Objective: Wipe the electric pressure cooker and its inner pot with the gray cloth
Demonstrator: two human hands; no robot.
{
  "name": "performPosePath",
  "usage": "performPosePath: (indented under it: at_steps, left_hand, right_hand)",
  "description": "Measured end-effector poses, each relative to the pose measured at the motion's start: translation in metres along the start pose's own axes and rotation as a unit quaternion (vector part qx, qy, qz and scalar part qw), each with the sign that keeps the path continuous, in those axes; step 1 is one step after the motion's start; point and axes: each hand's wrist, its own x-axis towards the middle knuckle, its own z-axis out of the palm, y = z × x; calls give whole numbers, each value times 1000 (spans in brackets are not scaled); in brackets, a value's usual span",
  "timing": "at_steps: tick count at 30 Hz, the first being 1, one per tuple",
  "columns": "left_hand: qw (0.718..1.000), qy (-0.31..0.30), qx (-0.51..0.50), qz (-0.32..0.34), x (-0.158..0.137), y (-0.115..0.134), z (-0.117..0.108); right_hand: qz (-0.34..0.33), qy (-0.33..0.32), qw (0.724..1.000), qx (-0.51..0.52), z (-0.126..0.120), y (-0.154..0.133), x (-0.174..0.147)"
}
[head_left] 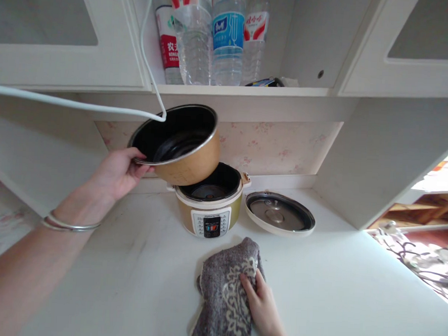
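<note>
My left hand (129, 171) grips the rim of a gold inner pot (189, 164) with a black inside. The pot is tilted in the air, above and a little left of the rice cooker (207, 207). That cooker stands on the counter with its dark cavity partly visible and a control panel on its front. In front of it, my right hand (261, 298) is closed on a grey cloth (226, 292) with a cream pattern. Detached, the cooker lid (279, 212) lies inner side up to the cooker's right.
Several plastic bottles (228, 39) stand on the open cabinet shelf (249, 91) overhead. A white cable (82, 102) hangs across the upper left, in front of the pot. Side panels (376, 155) bound the white counter (130, 283). Clutter (420, 256) lies at far right.
</note>
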Motion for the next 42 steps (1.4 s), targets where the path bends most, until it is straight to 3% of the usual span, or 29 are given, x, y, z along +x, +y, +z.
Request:
performPosePath:
  at_steps: [4,9,17,26,30,35,40,42]
  left_hand:
    - [998,-43,38,-27,5,-23,36]
    - [994,-35,49,-87,22,-50,51]
    - [992,-26,72,-98,35,-85,48]
    - [981,-36,182,-58,41,-106,48]
    - [959,-51,274,-43,41,-115,39]
    - [913,-60,404,5,41,-119,26]
    - [898,-92,430,6,45,-117,17]
    - [900,-86,427,-1,46,-118,11]
  right_hand:
    - [-7,7,1000,-1,1,-1,-2]
    - [-8,6,1000,-6,1,1,-4]
    - [-3,-3,1000,-1,1,2,-1]
    - [0,2,1000,9,1,-2,0]
    - [7,0,1000,9,1,-2,-1]
    - [37,-3,999,25,2,-6,-1]
    - [121,-60,991,-3,-33,-18,4]
    - [154,-30,987,-31,-62,-18,14]
